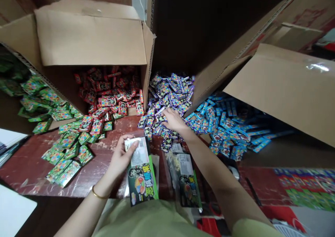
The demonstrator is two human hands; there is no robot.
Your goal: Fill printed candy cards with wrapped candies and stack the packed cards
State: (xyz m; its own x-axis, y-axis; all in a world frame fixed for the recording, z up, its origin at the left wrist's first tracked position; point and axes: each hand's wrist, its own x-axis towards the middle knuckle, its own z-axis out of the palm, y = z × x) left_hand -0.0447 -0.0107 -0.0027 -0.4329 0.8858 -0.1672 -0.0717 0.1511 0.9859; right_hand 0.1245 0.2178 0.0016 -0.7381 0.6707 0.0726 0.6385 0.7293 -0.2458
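A black and green printed package (142, 176) with a white label is gripped by my left hand (124, 155), its thumb on the label. Over the pile of small purple packets (170, 88) reaches my right hand (174, 120), fingers bent down at the pile's front edge; whether a packet is between its fingertips is too small to tell. More black and green packages (187, 181) in clear film lie on the table under my right forearm. A gold bracelet is on my left wrist.
Open cardboard boxes (94, 41) stand along the back of the dark red table (28, 163). Red packets (104, 90), green packets (69, 142) and blue packets (227, 125) spill from them. At the right lie colourful strips (309, 188) and a dark pen-like object (253, 191).
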